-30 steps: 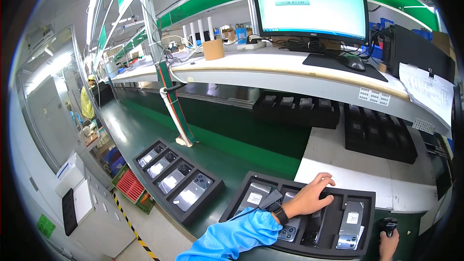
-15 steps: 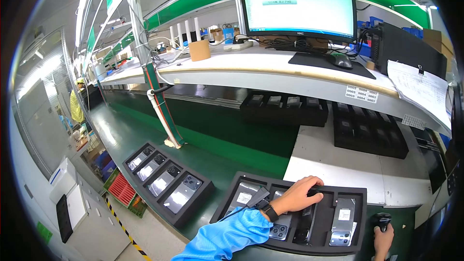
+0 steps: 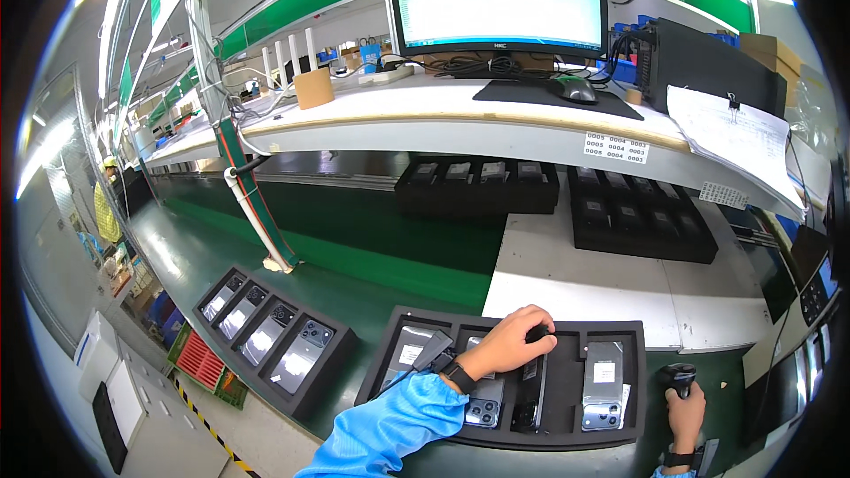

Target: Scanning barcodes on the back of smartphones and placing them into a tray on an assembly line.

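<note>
left hand: still pinching tilted phone in near tray | right hand: still gripping scanner | grips unchanged, handling ongoing

The left hand pinches the far end of a phone tilted in the third slot of a black tray; the right hand holds a scanner; a second tray bearing four phones lies left; a monitor stands above.
</note>
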### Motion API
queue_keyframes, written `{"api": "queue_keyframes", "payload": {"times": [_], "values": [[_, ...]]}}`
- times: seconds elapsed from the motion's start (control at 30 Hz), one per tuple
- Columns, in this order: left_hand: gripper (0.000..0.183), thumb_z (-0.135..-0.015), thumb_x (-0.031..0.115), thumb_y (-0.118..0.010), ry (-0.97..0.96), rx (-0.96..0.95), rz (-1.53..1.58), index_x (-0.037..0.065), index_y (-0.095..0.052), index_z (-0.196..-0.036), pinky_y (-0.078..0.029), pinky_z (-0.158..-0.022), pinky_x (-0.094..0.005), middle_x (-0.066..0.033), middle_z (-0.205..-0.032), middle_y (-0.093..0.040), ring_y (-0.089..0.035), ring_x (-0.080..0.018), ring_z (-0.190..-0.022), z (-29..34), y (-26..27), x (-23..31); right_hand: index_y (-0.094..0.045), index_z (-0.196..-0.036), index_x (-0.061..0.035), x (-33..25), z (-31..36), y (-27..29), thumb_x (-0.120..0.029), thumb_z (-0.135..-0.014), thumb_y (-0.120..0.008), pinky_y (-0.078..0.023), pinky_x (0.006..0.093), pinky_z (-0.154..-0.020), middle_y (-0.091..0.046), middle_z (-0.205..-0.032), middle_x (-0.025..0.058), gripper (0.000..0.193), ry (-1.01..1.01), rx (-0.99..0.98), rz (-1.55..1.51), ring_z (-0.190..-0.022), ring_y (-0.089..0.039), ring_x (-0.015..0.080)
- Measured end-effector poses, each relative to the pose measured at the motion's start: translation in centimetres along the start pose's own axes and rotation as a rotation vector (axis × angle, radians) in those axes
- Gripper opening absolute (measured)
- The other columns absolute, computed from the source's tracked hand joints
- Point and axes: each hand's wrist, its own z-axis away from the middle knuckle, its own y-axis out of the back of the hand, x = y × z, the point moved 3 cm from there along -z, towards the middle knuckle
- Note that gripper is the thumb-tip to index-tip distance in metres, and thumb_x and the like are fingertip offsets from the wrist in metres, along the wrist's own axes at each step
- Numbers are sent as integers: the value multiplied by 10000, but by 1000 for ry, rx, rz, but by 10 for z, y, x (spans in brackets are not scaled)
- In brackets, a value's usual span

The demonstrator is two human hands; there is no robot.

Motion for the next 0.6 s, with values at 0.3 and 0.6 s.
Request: {"api": "queue_keyframes", "payload": {"times": [0.3,0.6], "values": [[245,-906,212,-704,9,10,17,32,-648,-1062,-441,-1029,-359,-121,-1226,-570,-578,-270,-1151,0,-1,1,-686,-1067,6,-7,2,2,-163,-755,-729,-522,441,-831,-723,-916,206,357,-35,-36,-25,-884,-697,385],[260,-896,221,-720,63,4,80,31,-654,-1060,-445,-1025,-357,-121,-1203,-586,-584,-261,-1143,1,1,-2,-369,-1566,-130,42,-19,48,-146,-940,-662,-440,352,-932,-487,-1373,129,692,398,595,-308,-1138,-506,245]]}}
